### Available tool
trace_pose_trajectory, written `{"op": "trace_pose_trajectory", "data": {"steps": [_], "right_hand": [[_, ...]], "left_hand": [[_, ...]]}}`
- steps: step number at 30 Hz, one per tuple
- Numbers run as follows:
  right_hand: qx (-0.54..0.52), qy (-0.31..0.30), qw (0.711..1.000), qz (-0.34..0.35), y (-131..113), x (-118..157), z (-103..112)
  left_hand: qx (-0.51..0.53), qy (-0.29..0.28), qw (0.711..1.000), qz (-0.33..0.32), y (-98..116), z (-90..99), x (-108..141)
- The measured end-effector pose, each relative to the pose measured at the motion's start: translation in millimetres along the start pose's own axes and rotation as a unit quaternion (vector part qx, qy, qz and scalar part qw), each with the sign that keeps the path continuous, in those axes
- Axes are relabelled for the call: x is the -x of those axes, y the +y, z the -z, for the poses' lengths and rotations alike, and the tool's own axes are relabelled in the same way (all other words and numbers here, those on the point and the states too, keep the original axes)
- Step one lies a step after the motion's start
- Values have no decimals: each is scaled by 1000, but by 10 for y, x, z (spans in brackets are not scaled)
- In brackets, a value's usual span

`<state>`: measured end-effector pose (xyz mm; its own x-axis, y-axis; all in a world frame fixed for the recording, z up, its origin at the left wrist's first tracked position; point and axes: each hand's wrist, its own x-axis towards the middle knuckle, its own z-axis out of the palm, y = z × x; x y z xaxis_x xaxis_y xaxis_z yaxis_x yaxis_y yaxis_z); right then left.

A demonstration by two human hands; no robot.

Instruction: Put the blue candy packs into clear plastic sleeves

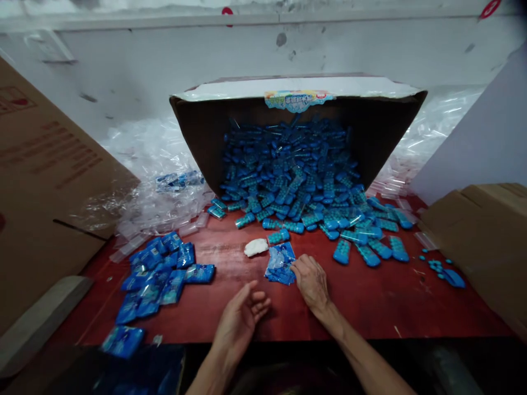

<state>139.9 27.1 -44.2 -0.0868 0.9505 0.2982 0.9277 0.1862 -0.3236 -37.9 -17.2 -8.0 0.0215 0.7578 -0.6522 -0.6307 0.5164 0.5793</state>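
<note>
My left hand (pixel 242 312) is just above the front of the red table, palm turned inward, fingers loosely curled and apart, with nothing in it. At the right edge of a small pile of flat blue printed packets (pixel 280 264), my right hand (pixel 312 278) has its fingertips pinched together on a packet's edge. A crumpled white wad (pixel 256 247) lies left of that pile. Just behind it is a clear tube of turquoise beads with blue ends (pixel 279 236). To the left, filled blue pouches (pixel 158 274) form a loose heap.
A tipped cardboard box (pixel 298 86) spills many bead tubes (pixel 288 181) onto the red table (pixel 230 244). Clear plastic bags (pixel 152 164) bunch at the left. Cartons flank both sides. Loose turquoise beads (pixel 437 266) lie at the right; one pouch (pixel 123 341) overhangs the front edge.
</note>
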Motion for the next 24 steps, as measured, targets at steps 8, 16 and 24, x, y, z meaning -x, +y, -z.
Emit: {"op": "trace_pose_trajectory", "data": {"steps": [8, 16, 24], "right_hand": [[-22, 40, 999, 16, -51, 69, 124], [-410, -35, 903, -119, -172, 105, 284], [-480, -69, 852, -196, -197, 60, 158]], "left_hand": [[-138, -10, 988, -68, -250, -443, -165], [-128, -28, 986, -105, -274, -456, -186], [-167, 24, 975, -142, -337, -409, -338]]}}
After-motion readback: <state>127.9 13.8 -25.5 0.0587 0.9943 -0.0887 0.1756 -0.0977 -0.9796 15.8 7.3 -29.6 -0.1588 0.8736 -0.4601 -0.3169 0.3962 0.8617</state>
